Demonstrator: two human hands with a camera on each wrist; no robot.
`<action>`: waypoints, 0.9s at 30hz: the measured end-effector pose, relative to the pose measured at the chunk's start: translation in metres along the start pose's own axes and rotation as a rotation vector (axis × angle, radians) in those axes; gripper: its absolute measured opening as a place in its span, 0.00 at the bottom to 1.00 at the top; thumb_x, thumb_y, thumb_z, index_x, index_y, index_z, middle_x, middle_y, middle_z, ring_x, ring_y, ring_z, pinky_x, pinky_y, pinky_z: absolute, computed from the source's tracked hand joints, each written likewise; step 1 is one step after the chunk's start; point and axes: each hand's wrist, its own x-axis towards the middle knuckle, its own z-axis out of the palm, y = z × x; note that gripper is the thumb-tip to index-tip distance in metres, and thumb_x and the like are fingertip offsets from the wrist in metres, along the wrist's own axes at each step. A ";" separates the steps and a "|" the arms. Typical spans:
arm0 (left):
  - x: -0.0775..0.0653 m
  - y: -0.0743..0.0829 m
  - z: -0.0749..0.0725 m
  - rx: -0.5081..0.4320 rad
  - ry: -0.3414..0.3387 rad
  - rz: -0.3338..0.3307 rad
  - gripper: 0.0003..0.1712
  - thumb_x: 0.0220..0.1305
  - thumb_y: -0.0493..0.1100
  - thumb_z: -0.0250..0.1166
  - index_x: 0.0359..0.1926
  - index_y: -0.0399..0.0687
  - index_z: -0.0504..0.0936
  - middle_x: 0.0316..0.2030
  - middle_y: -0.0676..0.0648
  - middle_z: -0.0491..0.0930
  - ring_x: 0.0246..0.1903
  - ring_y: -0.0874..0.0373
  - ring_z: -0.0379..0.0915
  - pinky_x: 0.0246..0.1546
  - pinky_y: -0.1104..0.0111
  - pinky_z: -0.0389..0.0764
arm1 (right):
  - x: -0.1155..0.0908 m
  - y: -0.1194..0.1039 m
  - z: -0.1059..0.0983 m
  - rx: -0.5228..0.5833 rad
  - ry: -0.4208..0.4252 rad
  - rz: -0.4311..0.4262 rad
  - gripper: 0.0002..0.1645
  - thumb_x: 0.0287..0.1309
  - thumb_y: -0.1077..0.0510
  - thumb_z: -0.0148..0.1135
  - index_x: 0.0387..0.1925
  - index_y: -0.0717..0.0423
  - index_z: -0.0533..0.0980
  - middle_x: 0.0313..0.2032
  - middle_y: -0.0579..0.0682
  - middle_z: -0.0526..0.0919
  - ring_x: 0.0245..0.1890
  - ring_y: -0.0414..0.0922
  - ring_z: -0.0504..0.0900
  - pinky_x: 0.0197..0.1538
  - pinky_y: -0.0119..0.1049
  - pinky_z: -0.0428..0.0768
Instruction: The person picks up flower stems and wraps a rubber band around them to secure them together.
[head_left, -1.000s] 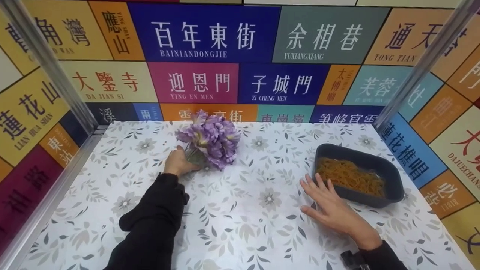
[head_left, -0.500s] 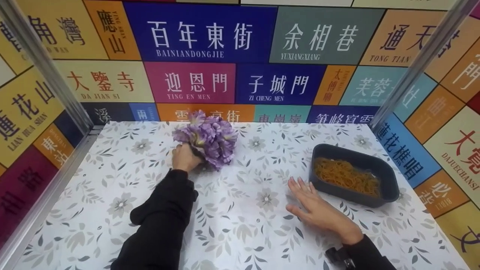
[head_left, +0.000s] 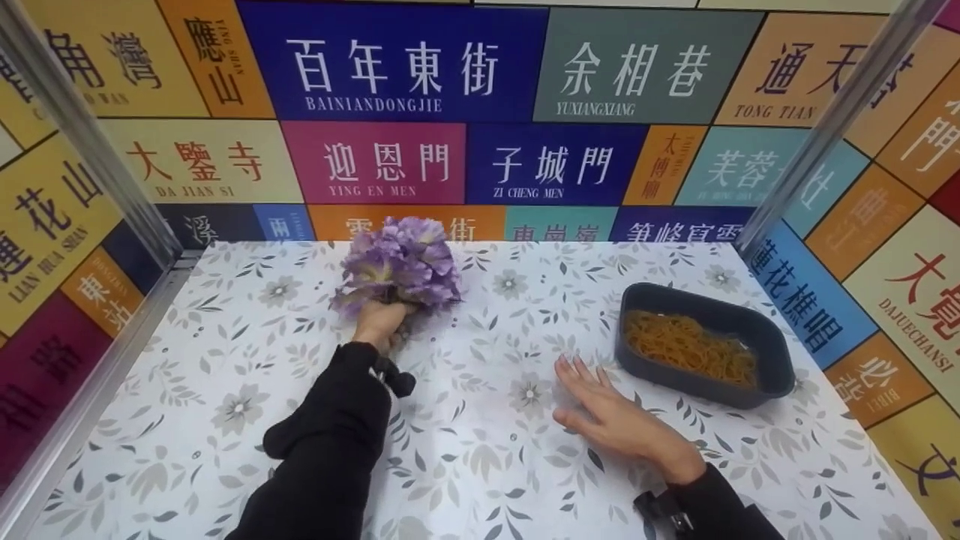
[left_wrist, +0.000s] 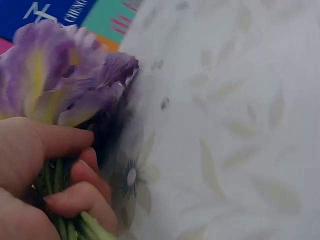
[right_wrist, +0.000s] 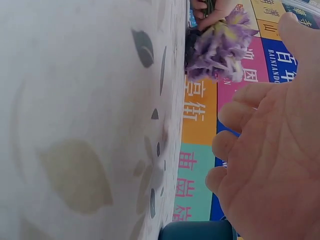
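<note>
A bunch of purple artificial flowers [head_left: 401, 259] with yellow-white centres is at the back left of the table. My left hand [head_left: 381, 324] grips its green stems [left_wrist: 59, 182] just below the blooms; in the left wrist view the thumb and fingers curl round them. The blooms point up and away from me. My right hand [head_left: 615, 420] holds nothing, its fingers spread and relaxed over the table, palm down. Just beyond it stands a dark grey rectangular container [head_left: 776, 352] with a heap of orange-brown noodle-like strands [head_left: 690, 349] inside.
The table has a white cloth [head_left: 480, 465] with grey leaves and flowers. Behind it rises a wall of coloured panels [head_left: 390, 60] with Chinese characters. Metal posts [head_left: 97, 142] stand at both back corners.
My left hand has closed round the flower stems, and the bunch has turned more upright and shifted slightly left. My right hand has drifted a little left, away from the container.
</note>
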 end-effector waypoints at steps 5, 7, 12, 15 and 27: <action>-0.006 0.004 0.002 -0.455 -0.130 -0.170 0.11 0.69 0.40 0.61 0.30 0.40 0.75 0.18 0.52 0.70 0.16 0.65 0.61 0.11 0.80 0.57 | 0.003 -0.007 0.000 0.010 -0.029 0.015 0.47 0.72 0.35 0.48 0.78 0.53 0.45 0.79 0.55 0.45 0.80 0.57 0.42 0.80 0.60 0.37; -0.009 0.005 0.002 -0.532 -0.161 -0.185 0.12 0.71 0.41 0.59 0.29 0.42 0.72 0.19 0.53 0.67 0.18 0.66 0.59 0.12 0.80 0.55 | 0.004 -0.010 0.000 0.019 -0.032 0.034 0.47 0.72 0.33 0.47 0.79 0.50 0.45 0.79 0.54 0.45 0.80 0.57 0.41 0.80 0.60 0.38; -0.017 0.006 0.004 -0.719 -0.207 -0.234 0.16 0.71 0.41 0.58 0.25 0.48 0.65 0.18 0.56 0.58 0.16 0.68 0.52 0.10 0.81 0.52 | 0.012 -0.020 0.002 0.034 -0.027 0.063 0.49 0.70 0.29 0.45 0.79 0.50 0.46 0.79 0.53 0.46 0.80 0.55 0.43 0.81 0.57 0.41; -0.024 0.008 0.011 -0.848 -0.228 -0.251 0.21 0.71 0.42 0.57 0.21 0.51 0.61 0.14 0.58 0.54 0.12 0.68 0.48 0.08 0.81 0.51 | 0.018 -0.027 0.003 0.060 -0.026 0.088 0.50 0.69 0.28 0.46 0.78 0.50 0.47 0.79 0.54 0.47 0.80 0.55 0.44 0.81 0.56 0.43; -0.073 0.012 0.058 -1.249 -0.276 -0.033 0.29 0.70 0.44 0.50 0.10 0.57 0.57 0.05 0.60 0.54 0.06 0.69 0.46 0.05 0.77 0.49 | 0.037 -0.070 -0.006 0.164 -0.021 0.028 0.53 0.65 0.30 0.56 0.78 0.52 0.50 0.60 0.64 0.79 0.50 0.60 0.85 0.67 0.49 0.76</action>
